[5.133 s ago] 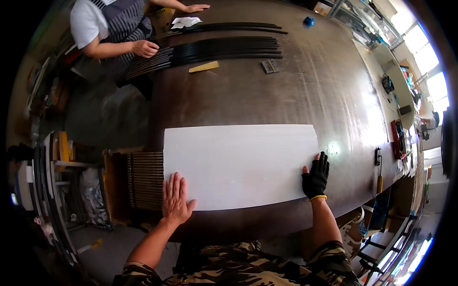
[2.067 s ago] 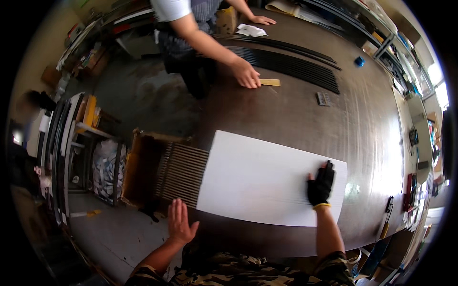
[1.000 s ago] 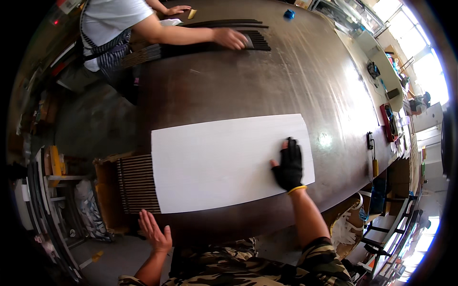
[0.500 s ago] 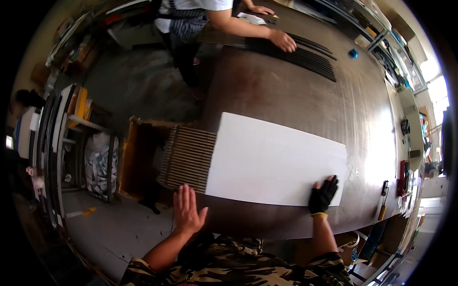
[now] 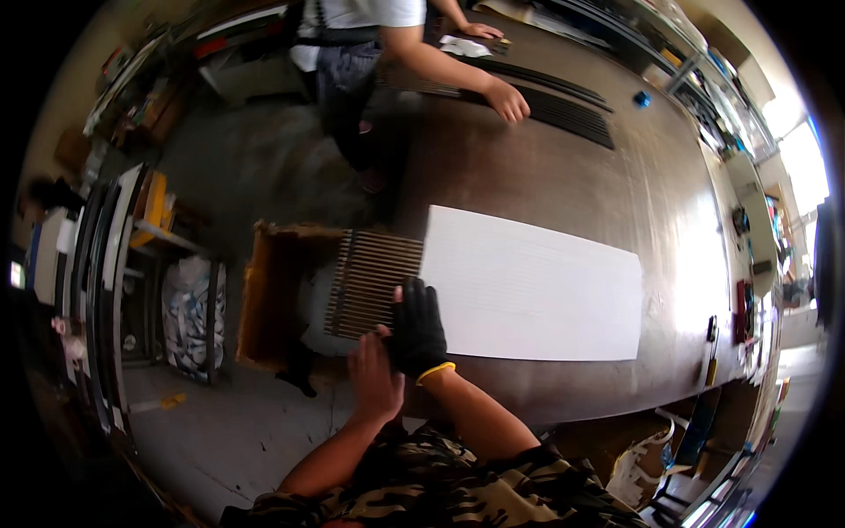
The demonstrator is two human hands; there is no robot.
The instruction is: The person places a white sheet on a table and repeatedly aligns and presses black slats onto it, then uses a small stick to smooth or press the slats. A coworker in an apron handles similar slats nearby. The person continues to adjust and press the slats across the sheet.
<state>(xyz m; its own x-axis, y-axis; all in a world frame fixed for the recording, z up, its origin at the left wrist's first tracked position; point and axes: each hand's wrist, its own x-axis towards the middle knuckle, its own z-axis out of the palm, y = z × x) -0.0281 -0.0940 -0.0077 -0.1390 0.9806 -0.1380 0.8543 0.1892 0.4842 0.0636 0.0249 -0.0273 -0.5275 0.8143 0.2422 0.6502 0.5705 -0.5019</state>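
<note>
Two hands meet at the near left corner of the white panel [image 5: 537,295], and that panel lies flat on the dark table [image 5: 554,194]! Up front is the right hand [image 5: 418,330], in a black glove with a yellow cuff [image 5: 436,373], fingers straight and pressed together, laid across the corner where the panel meets a row of thin strips [image 5: 374,264]. Tucked just beside it comes the left hand [image 5: 377,380], bare and blurred, fingers close to one another; whether they pinch anything, I cannot tell, the glove partly hides them. Look left: the strips run out from the panel's edge, side by side, toward the open cardboard box [image 5: 264,295]. Across the table, a co-worker's hand [image 5: 506,97] hangs, fingers curled, beside the long black strips [image 5: 568,114], with a crumpled white sheet [image 5: 464,47] behind and a small blue object [image 5: 642,99] off to the right
</note>
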